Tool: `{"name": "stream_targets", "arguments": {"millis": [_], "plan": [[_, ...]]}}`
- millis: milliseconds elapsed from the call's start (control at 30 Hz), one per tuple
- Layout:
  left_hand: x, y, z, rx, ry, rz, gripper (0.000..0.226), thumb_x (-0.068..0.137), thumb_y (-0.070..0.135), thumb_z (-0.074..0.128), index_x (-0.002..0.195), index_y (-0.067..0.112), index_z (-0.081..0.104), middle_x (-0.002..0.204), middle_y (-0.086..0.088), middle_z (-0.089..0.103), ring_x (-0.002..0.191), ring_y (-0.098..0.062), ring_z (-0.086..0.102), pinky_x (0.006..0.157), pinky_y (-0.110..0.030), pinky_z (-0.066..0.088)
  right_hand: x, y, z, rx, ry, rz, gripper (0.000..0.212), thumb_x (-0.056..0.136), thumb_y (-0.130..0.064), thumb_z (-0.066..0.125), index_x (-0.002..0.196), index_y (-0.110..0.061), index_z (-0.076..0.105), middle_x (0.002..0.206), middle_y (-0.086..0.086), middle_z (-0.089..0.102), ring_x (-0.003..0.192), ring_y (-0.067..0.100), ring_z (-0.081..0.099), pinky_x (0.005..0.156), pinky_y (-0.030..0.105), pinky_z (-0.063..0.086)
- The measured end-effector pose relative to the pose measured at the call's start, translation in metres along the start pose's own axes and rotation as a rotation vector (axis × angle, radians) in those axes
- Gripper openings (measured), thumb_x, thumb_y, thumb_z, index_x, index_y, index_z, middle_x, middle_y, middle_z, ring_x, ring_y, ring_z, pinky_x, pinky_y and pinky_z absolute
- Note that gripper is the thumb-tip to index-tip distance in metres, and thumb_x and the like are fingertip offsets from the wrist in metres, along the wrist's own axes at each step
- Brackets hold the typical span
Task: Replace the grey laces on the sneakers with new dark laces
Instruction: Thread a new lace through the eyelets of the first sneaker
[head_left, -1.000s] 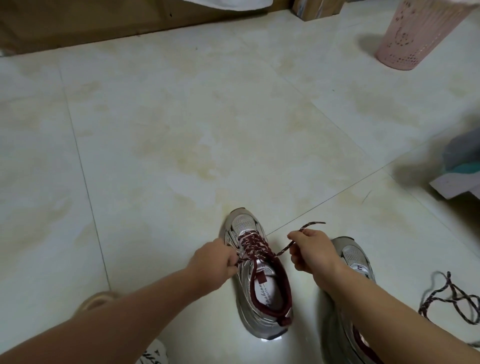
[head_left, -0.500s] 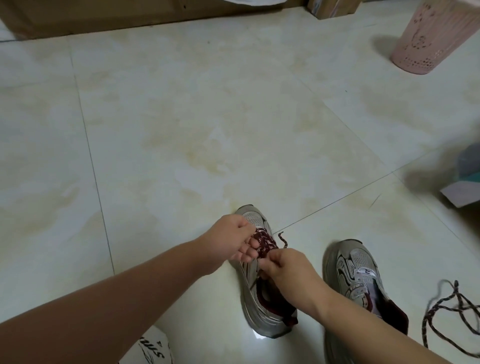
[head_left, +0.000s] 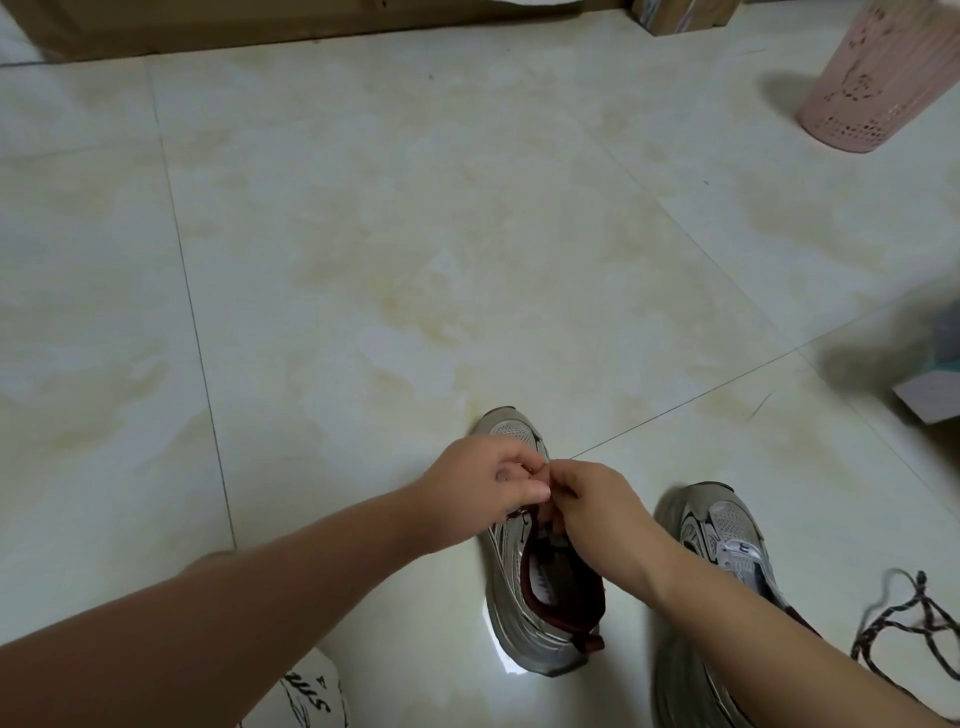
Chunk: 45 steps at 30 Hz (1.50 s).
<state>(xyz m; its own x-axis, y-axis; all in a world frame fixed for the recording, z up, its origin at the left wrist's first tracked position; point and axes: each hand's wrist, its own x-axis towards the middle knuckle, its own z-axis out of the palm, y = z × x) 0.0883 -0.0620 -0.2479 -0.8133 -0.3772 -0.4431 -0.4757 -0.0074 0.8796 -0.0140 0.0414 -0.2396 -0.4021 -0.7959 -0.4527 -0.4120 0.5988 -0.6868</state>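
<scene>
Fingers of the left hand (head_left: 491, 480) and right hand (head_left: 592, 501) curl together, pinching the dark lace (head_left: 519, 514) over the sneaker (head_left: 540, 613) beneath them on the tiled floor (head_left: 415, 260).

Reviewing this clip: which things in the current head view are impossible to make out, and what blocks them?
- Lacing on the left sneaker: covered by the left hand and right hand.
- What the fingers pinch: hidden between the hands.
- Right sneaker: heel under the right forearm, cut by the bottom edge.
- Loose dark lace: cut by the right edge.
- Object at right edge: blurred.
</scene>
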Motion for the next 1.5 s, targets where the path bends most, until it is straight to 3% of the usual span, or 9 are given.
{"name": "stream_targets", "arguments": {"millis": [100,267,400,500,733,1000,1167,1333,1500], "plan": [[0.001,-0.005,-0.001,0.002,0.029,-0.06,0.008,0.08,0.012,0.069,0.085,0.018,0.066,0.076,-0.003,0.067,0.059,0.0,0.056,0.058,-0.01,0.043,-0.001,-0.001,0.003,0.253,0.061,0.046,0.02,0.086,0.003,0.05,0.076,-0.014,0.051,0.06,-0.001,0.061,0.049,0.009,0.051,0.055,0.02,0.045],[0.002,-0.014,-0.001,0.045,0.102,-0.021,0.011,0.078,0.017,0.072,0.068,0.022,0.07,0.055,0.01,0.057,0.048,0.005,0.045,0.052,-0.009,0.034,-0.001,0.007,0.0,0.092,0.166,-0.008,0.013,0.082,-0.013,0.065,0.07,-0.016,0.061,0.059,-0.008,0.055,0.051,0.002,0.045,0.052,0.011,0.035],[0.004,-0.026,0.0,0.287,0.187,-0.032,0.004,0.077,0.021,0.07,0.076,0.019,0.073,0.066,0.013,0.062,0.063,0.001,0.055,0.066,-0.021,0.045,-0.003,0.019,0.003,-0.172,0.214,-0.031,0.017,0.086,-0.018,0.057,0.074,-0.028,0.063,0.079,-0.01,0.043,0.083,0.009,0.044,0.066,0.019,0.029],[0.001,-0.03,0.006,0.398,0.195,-0.037,0.006,0.079,0.022,0.067,0.08,0.02,0.073,0.062,0.016,0.057,0.066,-0.006,0.053,0.068,-0.021,0.042,-0.005,0.028,0.01,-0.363,0.149,-0.036,0.016,0.087,-0.022,0.057,0.092,-0.026,0.071,0.087,-0.006,0.038,0.099,0.013,0.037,0.077,0.021,0.029],[0.001,-0.027,0.017,0.633,0.251,-0.021,0.016,0.085,0.024,0.057,0.089,0.02,0.071,0.091,0.002,0.07,0.088,-0.015,0.062,0.071,-0.02,0.04,-0.002,0.032,0.015,-0.305,0.12,-0.016,0.015,0.086,-0.025,0.06,0.095,-0.028,0.072,0.081,-0.014,0.029,0.094,0.009,0.03,0.071,0.019,0.024],[0.011,-0.018,0.024,0.978,0.104,0.128,0.024,0.089,0.017,0.045,0.098,0.017,0.067,0.105,-0.002,0.063,0.097,-0.022,0.057,0.076,-0.028,0.042,0.001,0.034,0.023,-0.242,0.162,-0.014,0.012,0.083,-0.02,0.064,0.089,-0.024,0.073,0.078,-0.015,0.028,0.091,0.009,0.029,0.065,0.017,0.022],[0.013,-0.024,0.018,0.712,0.164,0.061,0.013,0.083,0.02,0.06,0.088,0.019,0.071,0.097,0.004,0.067,0.092,-0.013,0.059,0.073,-0.021,0.038,0.002,0.037,0.027,-0.239,0.167,-0.013,0.012,0.085,-0.023,0.063,0.091,-0.024,0.073,0.083,-0.008,0.033,0.093,0.01,0.029,0.072,0.019,0.025],[0.008,-0.037,0.02,0.384,0.195,0.019,0.003,0.074,0.013,0.07,0.073,0.013,0.073,0.065,0.013,0.06,0.065,-0.001,0.053,0.071,-0.023,0.043,0.002,0.038,0.031,-0.199,0.189,-0.009,0.014,0.087,-0.026,0.06,0.088,-0.023,0.073,0.078,-0.014,0.027,0.093,0.013,0.031,0.078,0.022,0.03],[0.01,-0.04,0.019,0.252,0.192,-0.013,0.007,0.072,0.007,0.072,0.067,0.013,0.071,0.057,0.014,0.056,0.051,0.009,0.05,0.055,-0.014,0.038,0.003,0.038,0.033,-0.19,0.177,0.01,0.01,0.085,-0.027,0.063,0.087,-0.024,0.072,0.079,-0.015,0.025,0.093,0.012,0.03,0.083,0.024,0.032]]}}
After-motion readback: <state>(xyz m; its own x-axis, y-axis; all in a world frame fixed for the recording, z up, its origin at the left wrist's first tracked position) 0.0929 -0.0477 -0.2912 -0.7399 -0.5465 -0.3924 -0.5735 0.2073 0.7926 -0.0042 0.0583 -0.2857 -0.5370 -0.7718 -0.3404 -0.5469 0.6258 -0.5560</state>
